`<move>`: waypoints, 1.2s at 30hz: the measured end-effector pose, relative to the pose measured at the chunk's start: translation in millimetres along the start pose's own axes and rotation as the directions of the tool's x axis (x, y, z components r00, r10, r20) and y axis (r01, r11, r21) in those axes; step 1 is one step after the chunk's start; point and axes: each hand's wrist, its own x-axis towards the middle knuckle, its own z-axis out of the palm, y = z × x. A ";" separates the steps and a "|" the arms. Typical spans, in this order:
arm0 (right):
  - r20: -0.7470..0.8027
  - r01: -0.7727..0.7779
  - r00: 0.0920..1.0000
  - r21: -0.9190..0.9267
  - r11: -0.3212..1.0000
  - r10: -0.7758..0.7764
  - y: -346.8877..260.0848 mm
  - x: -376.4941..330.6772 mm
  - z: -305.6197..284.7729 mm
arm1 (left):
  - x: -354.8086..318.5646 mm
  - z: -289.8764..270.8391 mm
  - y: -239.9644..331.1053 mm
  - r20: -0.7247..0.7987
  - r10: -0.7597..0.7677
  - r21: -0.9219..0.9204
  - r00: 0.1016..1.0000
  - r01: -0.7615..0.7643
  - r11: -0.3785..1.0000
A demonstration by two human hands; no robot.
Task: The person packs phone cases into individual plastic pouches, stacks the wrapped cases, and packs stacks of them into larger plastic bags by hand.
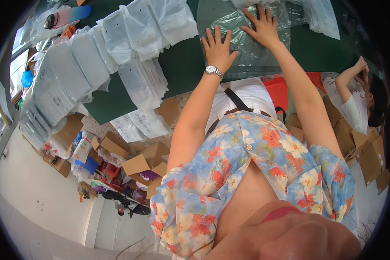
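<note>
A large clear plastic bag (253, 57) lies flat and wrinkled on the dark green table (180, 65) before me. My left hand (218, 51), a metal watch on its wrist, rests on the bag's left part with the fingers spread. Farther off and to the right, my right hand (264, 29) lies flat on the same bag, fingers apart. Neither hand grips anything. Just beyond the right fingertips is the edge of a whitish plastic bag (252, 3), mostly cut off by the picture's top.
Rows of packed translucent bags (115, 37) overlap along the table's left side. More bags (323, 17) lie at the right. A tumbler (68, 17) stands far left. A red stool (276, 92) is under the table edge. Cardboard boxes (148, 161) crowd the floor; a co-worker (351, 95) sits at right.
</note>
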 end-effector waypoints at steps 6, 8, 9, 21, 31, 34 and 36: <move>-0.130 0.049 0.991 0.161 0.986 -0.028 -26.8 -2.9 -45.2 | -78.5 -95.7 -30.4 -0.321 0.059 -0.246 0.945 -0.143 0.959; -0.255 0.036 0.965 0.354 0.935 0.059 -54.1 -11.5 -69.1 | -124.1 -139.9 -60.5 -0.513 -0.102 -0.199 0.852 -0.003 0.980; -0.216 0.045 0.974 0.452 0.891 0.061 -78.9 -17.3 -73.1 | -146.5 -152.5 -81.7 -0.574 -0.244 -0.187 0.781 0.165 0.968; 0.781 -0.781 0.625 0.625 0.000 -0.011 -351.4 25.2 -5.8 | -143.1 -129.8 -214.0 0.466 -0.572 -0.884 0.674 0.384 -0.268; 0.749 -0.752 0.635 0.655 0.069 -0.189 -343.7 -42.1 -39.2 | -205.8 -114.0 -131.4 0.501 -0.521 -0.842 0.691 0.250 -0.478; 0.709 -0.704 0.692 0.704 0.091 -0.135 -317.7 -67.2 -51.7 | -211.0 -113.1 -116.8 0.551 -0.395 -0.810 0.735 0.359 -0.464; 0.582 -0.595 0.803 0.794 -0.125 -0.125 -284.0 -78.7 -90.1 | -205.2 -103.4 -105.4 0.604 -0.263 -0.767 0.752 0.460 -0.448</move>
